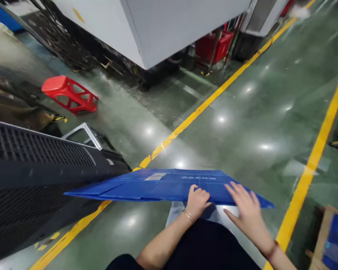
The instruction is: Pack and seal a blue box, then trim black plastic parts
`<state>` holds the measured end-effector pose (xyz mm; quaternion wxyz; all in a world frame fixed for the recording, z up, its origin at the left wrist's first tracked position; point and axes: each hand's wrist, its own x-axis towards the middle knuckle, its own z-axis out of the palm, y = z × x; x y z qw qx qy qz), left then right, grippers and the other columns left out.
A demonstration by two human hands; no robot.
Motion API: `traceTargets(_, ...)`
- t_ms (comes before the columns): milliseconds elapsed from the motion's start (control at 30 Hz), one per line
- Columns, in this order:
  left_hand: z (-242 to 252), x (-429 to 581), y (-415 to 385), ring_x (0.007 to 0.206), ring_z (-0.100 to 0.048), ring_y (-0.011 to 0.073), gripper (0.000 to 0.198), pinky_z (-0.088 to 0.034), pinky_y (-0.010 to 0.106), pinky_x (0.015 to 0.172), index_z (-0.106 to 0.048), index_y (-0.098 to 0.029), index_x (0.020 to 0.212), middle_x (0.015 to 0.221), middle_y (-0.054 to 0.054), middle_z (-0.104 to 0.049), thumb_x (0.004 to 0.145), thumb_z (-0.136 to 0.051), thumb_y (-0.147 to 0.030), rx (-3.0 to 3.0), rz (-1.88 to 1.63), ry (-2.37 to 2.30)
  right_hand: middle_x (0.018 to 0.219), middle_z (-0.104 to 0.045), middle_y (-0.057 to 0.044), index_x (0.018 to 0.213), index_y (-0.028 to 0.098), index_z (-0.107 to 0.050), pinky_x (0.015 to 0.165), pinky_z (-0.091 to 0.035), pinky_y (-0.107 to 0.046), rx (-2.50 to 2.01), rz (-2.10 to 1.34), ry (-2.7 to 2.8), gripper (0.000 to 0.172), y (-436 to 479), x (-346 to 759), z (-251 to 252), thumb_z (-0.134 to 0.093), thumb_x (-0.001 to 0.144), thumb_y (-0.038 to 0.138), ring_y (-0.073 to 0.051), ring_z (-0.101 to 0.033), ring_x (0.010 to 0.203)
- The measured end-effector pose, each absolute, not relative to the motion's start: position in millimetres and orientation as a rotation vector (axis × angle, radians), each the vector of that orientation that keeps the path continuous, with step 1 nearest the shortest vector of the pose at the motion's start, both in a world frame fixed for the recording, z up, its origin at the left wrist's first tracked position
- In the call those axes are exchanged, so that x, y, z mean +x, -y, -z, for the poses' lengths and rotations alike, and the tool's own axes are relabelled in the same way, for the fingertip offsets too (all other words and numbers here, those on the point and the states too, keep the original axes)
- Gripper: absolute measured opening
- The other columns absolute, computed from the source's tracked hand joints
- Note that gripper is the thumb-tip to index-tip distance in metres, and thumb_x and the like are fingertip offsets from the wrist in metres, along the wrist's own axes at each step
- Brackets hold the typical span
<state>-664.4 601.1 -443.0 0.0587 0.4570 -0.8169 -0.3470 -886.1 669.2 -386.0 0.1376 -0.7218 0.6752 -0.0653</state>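
A wide, flat blue panel, looking like a folded box, stands upright in front of my body. It bears a pale label and a line of white print. My left hand, with thin bracelets at the wrist, is closed over the panel's near edge around its middle. Its thumb and curled fingers pinch that edge. My right hand is by the panel's right part, fingers spread and thumb apart. Whether its fingertips touch the surface I cannot tell. The panel's far side and lower end are hidden.
A dark machine with grilles stands close on the left. Beyond it are a red stool and a large white machine cabinet. Yellow lines cross the green floor. A wooden pallet with blue goods sits at lower right.
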Motion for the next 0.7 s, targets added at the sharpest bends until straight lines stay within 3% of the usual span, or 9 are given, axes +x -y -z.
traceTargets(67, 458, -676, -602, 0.081, -0.066, 0.0211, 0.022, -0.039, 0.044, 0.097, -0.063, -0.020, 0.074, 0.076, 0.004, -0.071, 0.086, -0.073, -0.036, 1.464, 1.119, 2.481, 0.154, -0.047, -0.013, 0.150, 0.022, -0.043, 0.119, -0.018, -0.065, -2.001, -0.153, -1.606, 0.064, -648, -871, 421, -0.055, 0.087, 0.022, -0.035, -0.036, 0.146)
traceTargets(100, 465, -684, -602, 0.081, -0.066, 0.0209, 0.020, -0.038, 0.046, 0.099, -0.064, -0.019, 0.075, 0.075, 0.004, -0.071, 0.089, -0.069, -0.032, 1.523, 1.140, 2.465, 0.151, -0.051, -0.012, 0.148, 0.022, -0.047, 0.120, -0.018, -0.063, -1.973, -0.212, -1.507, 0.064, -640, -870, 437, -0.056, 0.085, 0.018, -0.034, -0.039, 0.144)
traceTargets(233, 485, -705, -601, 0.076, -0.065, 0.0184, 0.021, -0.040, 0.047, 0.102, -0.064, -0.017, 0.072, 0.070, -0.001, -0.068, 0.091, -0.065, -0.026, 1.724, 1.251, 2.340, 0.129, -0.069, -0.015, 0.129, 0.017, -0.065, 0.111, -0.043, -0.051, -1.899, -0.333, -1.261, 0.049, -629, -893, 492, -0.062, 0.082, 0.008, -0.031, -0.064, 0.121)
traceTargets(300, 488, -698, -605, 0.076, -0.065, 0.0170, 0.021, -0.043, 0.045, 0.102, -0.064, -0.017, 0.071, 0.070, -0.003, -0.067, 0.087, -0.071, -0.029, 1.813, 1.324, 2.228, 0.130, -0.067, -0.017, 0.129, 0.015, -0.065, 0.103, -0.050, -0.046, -1.881, -0.372, -1.173, 0.047, -633, -905, 513, -0.066, 0.083, 0.008, -0.030, -0.065, 0.118)
traceTargets(367, 483, -677, -617, 0.080, -0.065, 0.0166, 0.020, -0.045, 0.044, 0.100, -0.065, -0.017, 0.075, 0.075, -0.003, -0.068, 0.088, -0.070, -0.031, 1.981, 1.334, 2.037, 0.136, -0.062, -0.017, 0.134, 0.015, -0.060, 0.104, -0.049, -0.048, -1.875, -0.384, -1.104, 0.046, -637, -910, 528, -0.068, 0.089, 0.014, -0.029, -0.062, 0.123)
traceTargets(500, 459, -614, -663, 0.111, -0.060, 0.0225, 0.015, -0.043, 0.046, 0.104, -0.064, -0.017, 0.102, 0.110, 0.006, -0.066, 0.094, -0.060, -0.029, 2.587, 0.984, 1.338, 0.141, -0.057, -0.015, 0.137, 0.017, -0.056, 0.111, -0.042, -0.055, -1.855, -0.363, -1.011, 0.044, -639, -912, 544, -0.065, 0.095, 0.027, -0.030, -0.055, 0.130)
traceTargets(633, 448, -574, -714, 0.139, -0.035, 0.0374, 0.043, -0.029, 0.063, 0.112, -0.049, -0.015, 0.131, 0.142, 0.016, -0.045, 0.094, -0.058, -0.035, 3.012, 0.515, 0.278, 0.147, -0.052, -0.017, 0.140, 0.017, -0.054, 0.115, -0.033, -0.060, -1.803, -0.373, -1.014, 0.049, -633, -928, 552, -0.066, 0.094, 0.027, -0.034, -0.047, 0.137)
traceTargets(700, 453, -568, -732, 0.139, -0.035, 0.0383, 0.049, -0.032, 0.064, 0.111, -0.045, -0.019, 0.138, 0.145, 0.015, -0.042, 0.095, -0.056, -0.041, 2.987, 0.485, -0.137, 0.150, -0.049, -0.017, 0.142, 0.017, -0.052, 0.117, -0.029, -0.062, -1.775, -0.386, -1.035, 0.051, -629, -937, 554, -0.065, 0.094, 0.023, -0.034, -0.043, 0.140)
